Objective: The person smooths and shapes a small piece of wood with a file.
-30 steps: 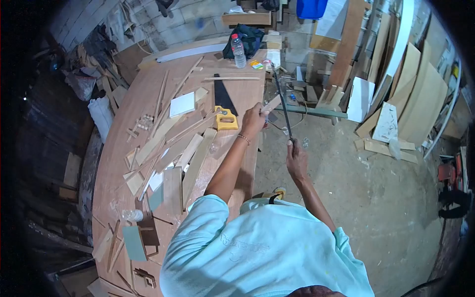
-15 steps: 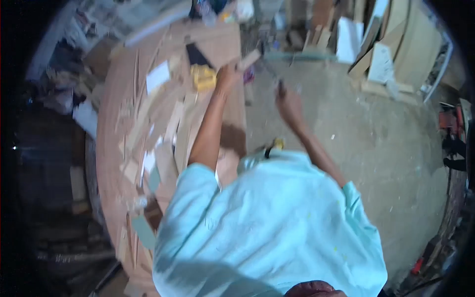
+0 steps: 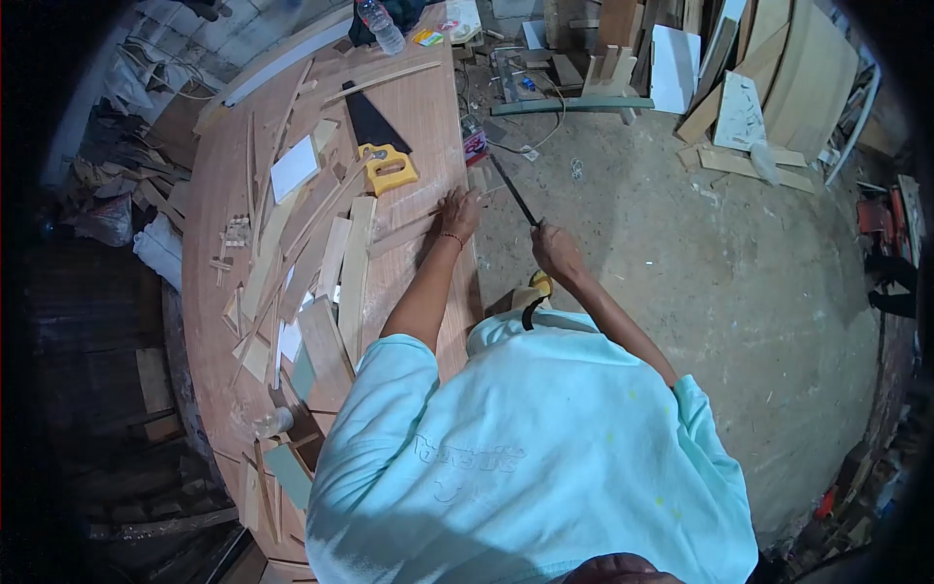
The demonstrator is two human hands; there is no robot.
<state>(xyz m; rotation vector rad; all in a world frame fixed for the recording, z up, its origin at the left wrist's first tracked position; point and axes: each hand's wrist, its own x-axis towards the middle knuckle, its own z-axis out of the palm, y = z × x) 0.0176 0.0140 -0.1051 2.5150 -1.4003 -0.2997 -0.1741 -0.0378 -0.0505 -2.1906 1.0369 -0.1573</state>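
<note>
My left hand (image 3: 461,214) lies at the right edge of the wooden table (image 3: 428,127), pressed on a thin wood strip (image 3: 404,237) that reaches slightly past the edge. Its fingers look spread over the wood. My right hand (image 3: 556,251) is closed around the end of a long, dark, narrow tool (image 3: 514,190), which points up and left over the floor, its tip apart from the strip. A handsaw with a yellow handle (image 3: 390,169) rests on the table, beyond my left hand.
Wood offcuts (image 3: 331,263) cover the table's left part. A plastic bottle (image 3: 381,27) lies at its far end. Boards (image 3: 735,112) lean at the back right. A long green strip (image 3: 574,104) lies behind the grey floor (image 3: 681,292).
My left hand has moved down and lowered onto the table edge with the wood piece. My right hand has come down and slightly left with the dark tool.
</note>
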